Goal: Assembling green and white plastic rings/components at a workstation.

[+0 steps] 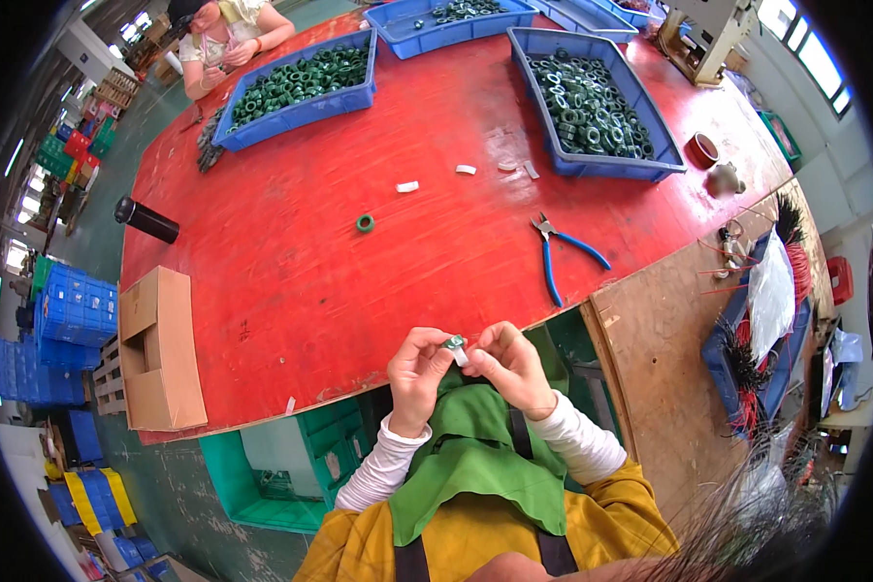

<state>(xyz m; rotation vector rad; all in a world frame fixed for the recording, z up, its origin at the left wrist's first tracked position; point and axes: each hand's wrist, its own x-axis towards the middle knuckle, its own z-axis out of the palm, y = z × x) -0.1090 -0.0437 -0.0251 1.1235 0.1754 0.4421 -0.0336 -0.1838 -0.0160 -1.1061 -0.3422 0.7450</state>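
While pinched between both hands just off the near edge of the red surface (378, 291): small green ring (453, 341), left hand (419, 373) and right hand (510, 367) clenched on it. Beyond, blue-handled pliers (563, 254) and a loose green ring (365, 223).

— How many blue trays on the red table (291, 281)?
— Four: one at the far left (296, 89), one at far centre (451, 21), one at the right (592, 102), one partly cut off (587, 12).
— Loose green rings?
— One lies alone (365, 223); another sits between the hands (454, 341). Those in the trays are too many to count.
— Pliers?
— One blue-handled pair (558, 250).
— Cardboard boxes?
— One (157, 349).
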